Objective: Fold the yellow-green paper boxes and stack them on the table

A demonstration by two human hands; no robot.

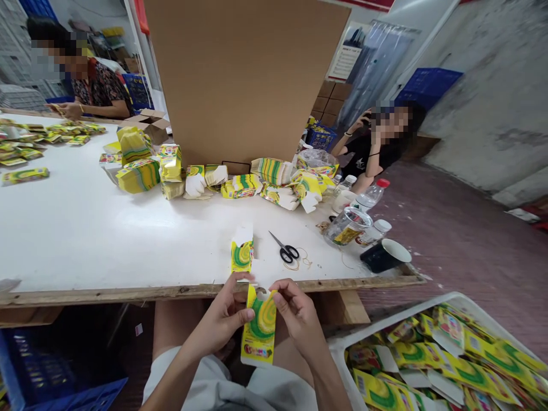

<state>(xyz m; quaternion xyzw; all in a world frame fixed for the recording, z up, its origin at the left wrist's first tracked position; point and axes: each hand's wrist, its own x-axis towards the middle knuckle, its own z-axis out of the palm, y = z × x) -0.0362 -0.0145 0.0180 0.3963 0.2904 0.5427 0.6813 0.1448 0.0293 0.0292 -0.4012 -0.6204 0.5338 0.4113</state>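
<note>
Box (259,334) is up over the lap (214,379), by the tabletop (128,245) near edge. Left hand (226,313) pinches its left side, thumb on the edge; right hand (295,311) grips its upper right corner. Second box (242,257) lies just beyond, scissors (287,251) right of it. White bin (340,351) at right holds more.
</note>
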